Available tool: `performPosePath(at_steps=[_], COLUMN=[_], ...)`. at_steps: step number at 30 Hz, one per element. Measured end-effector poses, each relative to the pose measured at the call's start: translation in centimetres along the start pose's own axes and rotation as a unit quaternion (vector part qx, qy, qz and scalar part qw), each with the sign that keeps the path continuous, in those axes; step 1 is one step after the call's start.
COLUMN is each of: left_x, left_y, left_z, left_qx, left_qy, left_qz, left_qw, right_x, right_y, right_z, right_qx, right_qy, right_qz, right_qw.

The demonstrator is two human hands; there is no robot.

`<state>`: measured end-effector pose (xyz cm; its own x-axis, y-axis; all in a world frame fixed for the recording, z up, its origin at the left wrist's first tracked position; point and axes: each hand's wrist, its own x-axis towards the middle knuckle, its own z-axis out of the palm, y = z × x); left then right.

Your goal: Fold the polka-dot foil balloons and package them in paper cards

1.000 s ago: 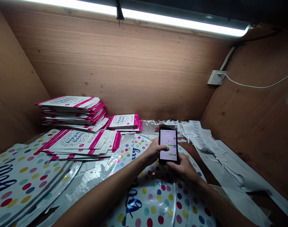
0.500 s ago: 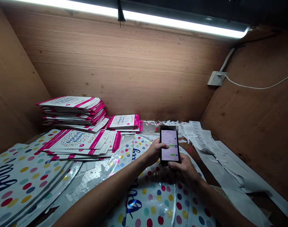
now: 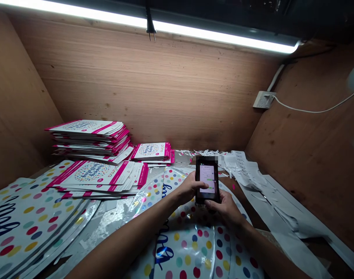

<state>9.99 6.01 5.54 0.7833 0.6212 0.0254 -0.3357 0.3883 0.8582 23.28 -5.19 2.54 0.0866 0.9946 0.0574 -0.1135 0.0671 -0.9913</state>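
A wooden booth wall [image 3: 153, 97] is lit by a long tube lamp [image 3: 165, 27]. On the left, dotted foil balloons [image 3: 25, 217] are spread flat, and stacks of pink-edged cards [image 3: 89, 137] are piled behind them. White paper strips [image 3: 261, 182] are scattered on the right. Above a dotted balloon [image 3: 188, 248], a phone [image 3: 207, 180] is held upright: it is grasped at its left edge by the left hand [image 3: 190, 188] and supported from below by the closed right hand [image 3: 226, 209].
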Motion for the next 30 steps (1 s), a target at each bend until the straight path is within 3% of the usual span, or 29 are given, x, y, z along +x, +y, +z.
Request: performPosePath(at_steps=[4, 8, 12, 16, 20, 25, 28, 30], left_x=[0.0, -0.8, -2.0, -2.3, -2.7, -5.7, -7.4, -7.7], left_y=[0.5, 1.6, 1.9, 2.0, 1.6, -1.7, -3.1, -2.6], left_z=[0.3, 0.4, 0.7, 1.7, 3.5, 7.3, 9.9, 10.8], left_qx=[-0.062, -0.097, -0.094, -0.096, -0.078, -0.029, 0.012, 0.051], left_qy=[0.033, -0.073, -0.167, -0.160, -0.159, -0.192, -0.217, -0.209], left_qz=[-0.025, -0.075, -0.042, -0.018, -0.062, -0.103, -0.124, -0.137], left_qw=[0.997, 0.990, 0.981, 0.982, 0.982, 0.976, 0.968, 0.967], right_x=[0.0, -0.1, -0.9, -1.6, -3.4, -10.7, -18.1, -24.1], right_y=[-0.2, -1.1, -2.6, -3.5, -3.4, -2.3, -1.8, -1.6], right_z=[0.2, -0.2, -0.3, -0.4, -0.9, -0.9, -1.6, -2.9], right_qx=[-0.011, 0.023, 0.143, 0.185, 0.212, 0.262, 0.231, 0.194], right_qy=[0.004, -0.025, -0.143, -0.158, -0.155, -0.082, 0.008, 0.076], right_qz=[-0.003, 0.009, 0.021, 0.017, 0.003, -0.022, -0.035, -0.021], right_qw=[1.000, 0.999, 0.979, 0.970, 0.965, 0.961, 0.972, 0.978])
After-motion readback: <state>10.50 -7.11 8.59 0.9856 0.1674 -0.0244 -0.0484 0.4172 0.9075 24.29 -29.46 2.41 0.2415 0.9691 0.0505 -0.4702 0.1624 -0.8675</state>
